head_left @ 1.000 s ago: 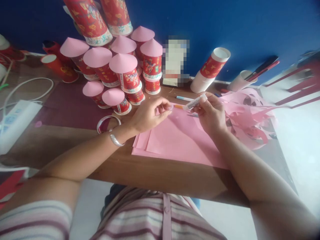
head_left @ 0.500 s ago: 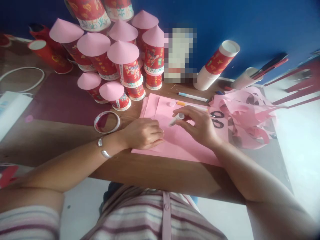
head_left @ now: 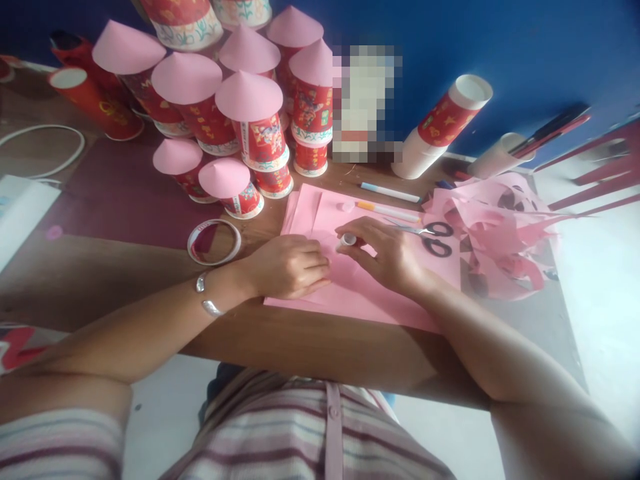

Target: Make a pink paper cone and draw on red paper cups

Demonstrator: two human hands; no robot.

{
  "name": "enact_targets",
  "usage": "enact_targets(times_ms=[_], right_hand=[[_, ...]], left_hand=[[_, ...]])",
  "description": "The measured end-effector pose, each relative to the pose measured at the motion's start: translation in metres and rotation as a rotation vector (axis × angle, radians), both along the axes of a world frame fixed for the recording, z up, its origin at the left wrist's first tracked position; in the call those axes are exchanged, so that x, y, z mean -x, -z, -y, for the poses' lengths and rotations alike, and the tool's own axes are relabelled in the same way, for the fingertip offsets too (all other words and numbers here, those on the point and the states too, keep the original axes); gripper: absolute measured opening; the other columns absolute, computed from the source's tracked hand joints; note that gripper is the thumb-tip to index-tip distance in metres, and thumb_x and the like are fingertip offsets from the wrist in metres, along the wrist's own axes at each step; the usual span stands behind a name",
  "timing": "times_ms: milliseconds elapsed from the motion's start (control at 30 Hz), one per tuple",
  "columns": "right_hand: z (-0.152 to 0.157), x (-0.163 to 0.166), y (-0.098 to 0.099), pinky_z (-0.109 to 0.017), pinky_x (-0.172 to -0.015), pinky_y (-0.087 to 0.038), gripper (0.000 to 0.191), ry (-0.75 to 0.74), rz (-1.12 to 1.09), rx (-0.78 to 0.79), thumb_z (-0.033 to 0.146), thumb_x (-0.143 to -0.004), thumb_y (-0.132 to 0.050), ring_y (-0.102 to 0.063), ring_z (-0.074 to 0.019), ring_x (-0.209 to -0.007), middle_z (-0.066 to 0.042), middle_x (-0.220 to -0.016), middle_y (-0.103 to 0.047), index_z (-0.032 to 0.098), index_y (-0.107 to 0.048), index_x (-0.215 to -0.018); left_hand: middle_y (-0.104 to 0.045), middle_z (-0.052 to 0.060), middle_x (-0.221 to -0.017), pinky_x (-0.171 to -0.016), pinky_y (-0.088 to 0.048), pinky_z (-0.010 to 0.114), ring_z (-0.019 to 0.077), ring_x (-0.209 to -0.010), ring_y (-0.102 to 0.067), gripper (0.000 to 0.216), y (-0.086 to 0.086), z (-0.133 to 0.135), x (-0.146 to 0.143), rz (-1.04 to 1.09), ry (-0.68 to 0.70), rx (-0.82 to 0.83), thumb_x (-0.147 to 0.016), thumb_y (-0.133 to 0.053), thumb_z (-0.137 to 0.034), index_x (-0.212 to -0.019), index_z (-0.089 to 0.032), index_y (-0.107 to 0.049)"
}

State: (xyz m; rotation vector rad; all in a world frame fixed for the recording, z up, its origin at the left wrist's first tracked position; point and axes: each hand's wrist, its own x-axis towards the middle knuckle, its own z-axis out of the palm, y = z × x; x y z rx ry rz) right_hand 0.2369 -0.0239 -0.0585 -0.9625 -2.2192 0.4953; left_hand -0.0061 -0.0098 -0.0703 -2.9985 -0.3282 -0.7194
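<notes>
My right hand grips a white glue stick, its tip pointing down onto the pink paper on the wooden table. My left hand lies curled on the left part of the paper, pressing it down. A small pink cap lies on the paper just beyond both hands. Black-handled scissors rest to the right of my right hand.
Several red paper cups with pink cone lids are stacked at the back left. A tape roll lies left of the paper. Two pens lie behind it, pink paper scraps pile at the right, and a cup stack leans on the blue wall.
My hands came down from holding the glue stick in the air. The left hand settled on the paper, and the right hand turned the stick's tip down onto the sheet.
</notes>
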Motion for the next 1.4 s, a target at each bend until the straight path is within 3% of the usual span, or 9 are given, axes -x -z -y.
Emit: enact_targets(times_ms=[333, 467, 900, 1100, 1400], right_hand=[[-0.004, 0.001, 0.006, -0.028, -0.07, -0.054, 0.014, -0.066, 0.01, 0.011, 0.027, -0.102, -0.065, -0.067, -0.0155, -0.076, -0.008, -0.098, -0.074, 0.018, -0.069, -0.111], [-0.005, -0.001, 0.003, -0.029, -0.07, -0.051, 0.015, -0.068, 0.065, 0.014, 0.032, -0.104, -0.061, -0.065, -0.017, -0.077, -0.007, -0.092, -0.072, 0.019, -0.069, -0.102], [-0.008, -0.002, -0.002, -0.029, -0.068, -0.047, 0.011, -0.047, 0.178, -0.022, 0.027, -0.103, -0.058, -0.063, -0.0181, -0.077, -0.008, -0.092, -0.072, 0.02, -0.066, -0.099], [-0.007, -0.005, -0.005, -0.03, -0.067, -0.045, 0.012, -0.023, 0.196, -0.026, 0.027, -0.103, -0.059, -0.062, -0.0181, -0.076, -0.008, -0.091, -0.071, 0.019, -0.066, -0.098], [-0.011, -0.011, -0.003, -0.031, -0.069, -0.05, 0.011, 0.011, 0.201, -0.053, 0.025, -0.102, -0.058, -0.065, -0.0195, -0.079, -0.008, -0.092, -0.072, 0.021, -0.066, -0.096]], left_hand=[[-0.081, 0.004, -0.088, -0.08, -0.058, 0.032, 0.0182, -0.084, -0.072, 0.02, 0.002, 0.0, -0.002, -0.033, -0.014, 0.064, -0.099, -0.06, -0.029, -0.09, -0.02, -0.075], [-0.08, 0.005, -0.088, -0.079, -0.058, 0.033, 0.0189, -0.084, -0.072, 0.022, 0.003, -0.001, -0.002, -0.066, -0.023, 0.118, -0.1, -0.058, -0.031, -0.091, -0.02, -0.075], [-0.078, 0.004, -0.08, -0.074, -0.056, 0.033, 0.0184, -0.079, -0.071, 0.015, 0.003, 0.0, -0.002, 0.05, 0.0, 0.165, -0.096, -0.064, -0.025, -0.087, -0.02, -0.075], [-0.077, 0.004, -0.078, -0.072, -0.055, 0.033, 0.0184, -0.076, -0.07, 0.017, 0.002, 0.0, -0.003, 0.053, 0.004, 0.114, -0.096, -0.063, -0.023, -0.084, -0.019, -0.075], [-0.078, 0.004, -0.081, -0.076, -0.055, 0.032, 0.017, -0.078, -0.069, 0.018, 0.007, 0.0, -0.002, 0.077, -0.043, 0.277, -0.096, -0.062, -0.026, -0.086, -0.024, -0.077]])
